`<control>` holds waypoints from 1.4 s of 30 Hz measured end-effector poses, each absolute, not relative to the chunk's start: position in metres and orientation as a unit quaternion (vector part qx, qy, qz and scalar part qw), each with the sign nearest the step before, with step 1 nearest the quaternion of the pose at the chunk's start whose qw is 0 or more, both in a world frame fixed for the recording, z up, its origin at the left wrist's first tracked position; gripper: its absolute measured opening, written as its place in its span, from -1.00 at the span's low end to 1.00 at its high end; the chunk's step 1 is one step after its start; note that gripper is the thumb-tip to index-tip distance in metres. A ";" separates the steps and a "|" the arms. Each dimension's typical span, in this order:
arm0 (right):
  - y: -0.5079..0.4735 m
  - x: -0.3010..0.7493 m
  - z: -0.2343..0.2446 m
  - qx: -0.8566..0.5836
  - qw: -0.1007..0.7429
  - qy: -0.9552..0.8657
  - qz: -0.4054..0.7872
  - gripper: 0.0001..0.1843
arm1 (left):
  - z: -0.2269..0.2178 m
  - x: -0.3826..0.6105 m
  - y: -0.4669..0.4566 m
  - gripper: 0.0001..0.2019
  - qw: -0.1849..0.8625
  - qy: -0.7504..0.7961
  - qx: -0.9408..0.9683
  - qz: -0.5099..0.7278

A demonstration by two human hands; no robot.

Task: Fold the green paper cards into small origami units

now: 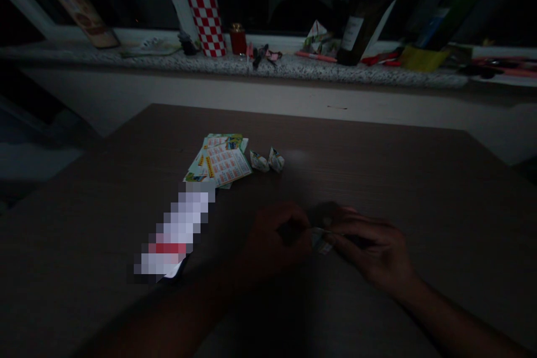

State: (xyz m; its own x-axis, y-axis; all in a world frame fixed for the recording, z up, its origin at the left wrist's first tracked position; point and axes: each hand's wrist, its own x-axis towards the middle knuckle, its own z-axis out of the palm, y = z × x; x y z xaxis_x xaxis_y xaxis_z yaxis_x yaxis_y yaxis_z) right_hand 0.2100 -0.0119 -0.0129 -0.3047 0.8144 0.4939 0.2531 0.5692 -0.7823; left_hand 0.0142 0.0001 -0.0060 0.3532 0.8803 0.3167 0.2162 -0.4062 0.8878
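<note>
Between my two hands is a small folded piece of printed paper (323, 241), dim and partly covered by fingers. My left hand (279, 235) pinches its left side with thumb and forefinger curled together. On the other side, my right hand (373, 240) grips it between thumb and fingertips. Beyond the hands, two small folded paper shapes (267, 161) sit side by side on the table. Just left of them lies a loose stack of printed paper sheets (226, 163).
A lit phone (174, 235), its screen blurred out, lies on the wooden table (377, 162) left of my hands. Along the granite windowsill (289, 70) stand a red-checkered white bottle (207, 22), a dark labelled bottle (354, 33), a small red jar (238, 40) and pens.
</note>
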 end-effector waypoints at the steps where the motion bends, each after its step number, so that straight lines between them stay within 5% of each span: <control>1: -0.012 0.210 -0.013 -0.352 0.465 -0.755 0.299 -0.88 | -0.006 0.014 0.000 -0.94 0.393 0.378 0.722 0.426; 42: -0.017 0.207 -0.007 -0.426 0.518 -0.690 0.273 -0.87 | -0.008 0.016 0.005 -0.93 0.476 0.400 0.690 0.370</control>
